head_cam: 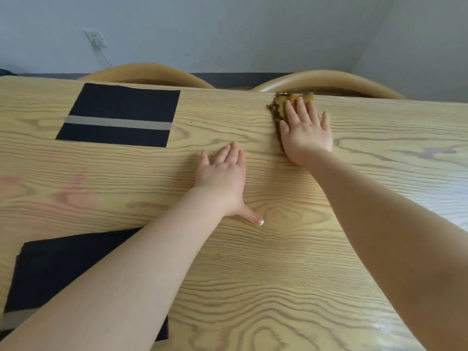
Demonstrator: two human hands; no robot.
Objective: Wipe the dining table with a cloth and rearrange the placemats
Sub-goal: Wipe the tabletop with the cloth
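At one o'clock, the right hand (305, 130), fingers (301, 107) spread, is pressing the cloth (281, 103) flat, wiping the table (278, 262); the left hand (222, 173) is bracing flat, fingers together; next probably a sweep back, then the placemats (121, 115).

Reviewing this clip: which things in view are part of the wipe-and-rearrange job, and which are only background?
Part of the job:
- yellow cloth under the flat right hand
- dining table, left hand resting flat on it
- far placemat, black with a grey stripe
- near placemat, partly under the left forearm

Background:
- two chair backs beyond the table
- wall socket with a cable
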